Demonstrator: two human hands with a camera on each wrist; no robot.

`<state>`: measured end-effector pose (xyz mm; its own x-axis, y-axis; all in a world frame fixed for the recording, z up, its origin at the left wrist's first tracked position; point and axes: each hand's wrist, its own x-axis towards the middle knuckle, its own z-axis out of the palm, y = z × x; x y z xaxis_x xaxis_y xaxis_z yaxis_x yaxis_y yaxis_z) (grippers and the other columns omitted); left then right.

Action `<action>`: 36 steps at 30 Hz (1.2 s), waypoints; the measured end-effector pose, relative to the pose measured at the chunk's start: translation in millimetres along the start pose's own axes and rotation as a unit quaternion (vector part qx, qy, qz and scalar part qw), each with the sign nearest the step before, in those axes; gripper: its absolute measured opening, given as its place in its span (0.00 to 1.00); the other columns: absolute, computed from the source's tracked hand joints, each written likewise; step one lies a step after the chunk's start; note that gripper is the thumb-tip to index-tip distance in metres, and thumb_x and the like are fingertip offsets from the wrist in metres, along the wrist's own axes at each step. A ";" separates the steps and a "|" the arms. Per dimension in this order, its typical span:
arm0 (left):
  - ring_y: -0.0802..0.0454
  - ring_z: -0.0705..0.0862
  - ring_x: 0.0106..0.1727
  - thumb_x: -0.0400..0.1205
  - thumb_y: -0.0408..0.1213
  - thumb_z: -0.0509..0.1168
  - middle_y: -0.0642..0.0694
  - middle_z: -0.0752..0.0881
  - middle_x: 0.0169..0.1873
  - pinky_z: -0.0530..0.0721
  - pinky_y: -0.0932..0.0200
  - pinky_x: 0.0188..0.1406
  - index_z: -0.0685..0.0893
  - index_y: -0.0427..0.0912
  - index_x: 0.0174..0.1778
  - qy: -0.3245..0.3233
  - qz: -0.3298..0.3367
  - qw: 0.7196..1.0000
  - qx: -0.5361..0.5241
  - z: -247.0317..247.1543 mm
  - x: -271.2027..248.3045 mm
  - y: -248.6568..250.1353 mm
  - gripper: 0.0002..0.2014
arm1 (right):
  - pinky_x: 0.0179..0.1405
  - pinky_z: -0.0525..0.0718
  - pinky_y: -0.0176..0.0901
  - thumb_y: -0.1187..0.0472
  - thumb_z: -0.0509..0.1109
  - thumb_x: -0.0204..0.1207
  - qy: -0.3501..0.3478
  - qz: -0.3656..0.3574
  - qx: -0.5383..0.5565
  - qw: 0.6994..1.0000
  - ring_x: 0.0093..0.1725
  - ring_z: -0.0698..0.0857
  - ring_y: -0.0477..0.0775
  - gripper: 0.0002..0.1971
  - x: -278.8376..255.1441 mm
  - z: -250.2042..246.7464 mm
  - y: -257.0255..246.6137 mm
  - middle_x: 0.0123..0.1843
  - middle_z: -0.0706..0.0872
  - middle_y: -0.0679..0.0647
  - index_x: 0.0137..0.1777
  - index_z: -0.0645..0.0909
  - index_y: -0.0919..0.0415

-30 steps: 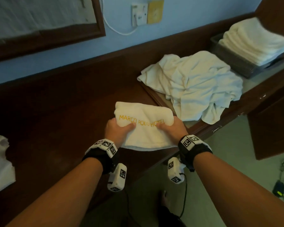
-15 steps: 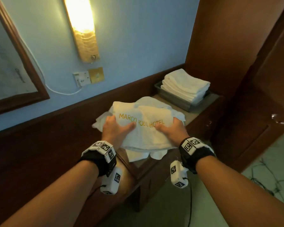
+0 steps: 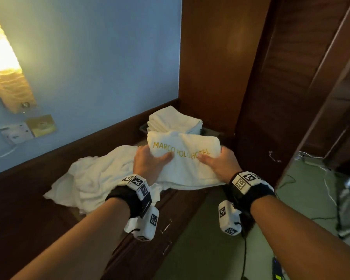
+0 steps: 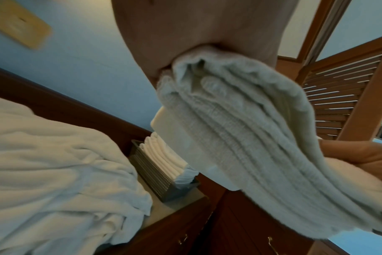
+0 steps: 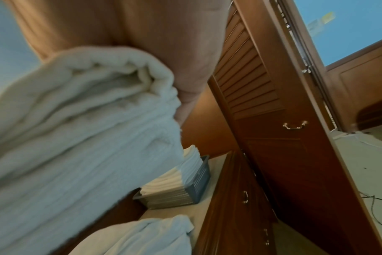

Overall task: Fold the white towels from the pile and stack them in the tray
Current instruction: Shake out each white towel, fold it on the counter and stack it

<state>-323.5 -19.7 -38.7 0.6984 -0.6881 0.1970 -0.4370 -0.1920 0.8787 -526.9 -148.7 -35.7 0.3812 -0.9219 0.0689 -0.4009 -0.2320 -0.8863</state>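
hands hold one folded towel (image 3: 187, 158) up in the air, in front of the tray (image 4: 152, 174). left hand (image 3: 150, 163) grips the left end and right hand (image 3: 218, 164) grips the right end, each with the thumb on top and the other fingers tucked under. gold letters on top read "marco polo hotel".

the tray sits at the far end of the tabletop (image 3: 18, 201), in the corner by the louvred door (image 5: 246, 74). a stack of folded towels (image 3: 174, 120) already fills it and stands higher than its rim. the pile of loose towels (image 3: 95, 176) lies on the tabletop just before the tray, under the held towel.

to do this step well, i think both hands should keep the towel flat and level so the folds do not slip open. carry it over the loose pile without dragging on it. line its edges up with the stack below. lower it gently onto the top. slide the fingers out sideways, so the layers underneath stay put. the stack is tall, so a hard push could tip it.
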 end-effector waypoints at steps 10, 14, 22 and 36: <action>0.49 0.87 0.53 0.58 0.71 0.74 0.50 0.88 0.51 0.88 0.43 0.54 0.88 0.52 0.46 -0.038 0.016 0.999 -0.030 81.0 51.2 37.4 0.30 | 0.55 0.88 0.57 0.44 0.84 0.65 0.052 0.008 -0.023 0.998 0.51 0.89 0.52 0.27 63.1 -58.6 22.8 0.53 0.90 0.52 0.58 0.82 0.58; 0.47 0.84 0.56 0.66 0.60 0.80 0.47 0.85 0.55 0.87 0.44 0.56 0.86 0.46 0.53 -0.036 0.007 0.999 -0.037 108.9 88.3 45.1 0.27 | 0.56 0.88 0.57 0.45 0.83 0.66 0.053 0.007 -0.022 0.998 0.51 0.89 0.52 0.26 103.1 -68.6 24.4 0.54 0.90 0.51 0.59 0.82 0.57; 0.48 0.84 0.56 0.71 0.53 0.81 0.47 0.83 0.56 0.83 0.60 0.42 0.81 0.44 0.55 -0.018 0.006 0.998 -0.055 155.1 190.6 48.8 0.25 | 0.55 0.87 0.54 0.45 0.83 0.68 0.054 -0.009 -0.054 0.997 0.53 0.88 0.53 0.28 216.0 -64.3 13.1 0.55 0.89 0.53 0.61 0.81 0.60; 0.47 0.84 0.56 0.74 0.53 0.73 0.46 0.80 0.59 0.87 0.50 0.51 0.80 0.42 0.62 0.053 -0.048 0.990 -0.120 180.1 348.5 40.2 0.26 | 0.49 0.80 0.47 0.49 0.81 0.71 -0.024 -0.076 -0.095 0.992 0.54 0.83 0.52 0.25 420.1 -17.5 -26.8 0.56 0.82 0.51 0.62 0.75 0.59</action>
<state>-199.8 -393.3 -13.0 0.7910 -0.5955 0.1402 -0.2274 -0.0735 0.9710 -370.6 -535.2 25.0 0.4867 -0.8570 0.1694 -0.4843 -0.4262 -0.7641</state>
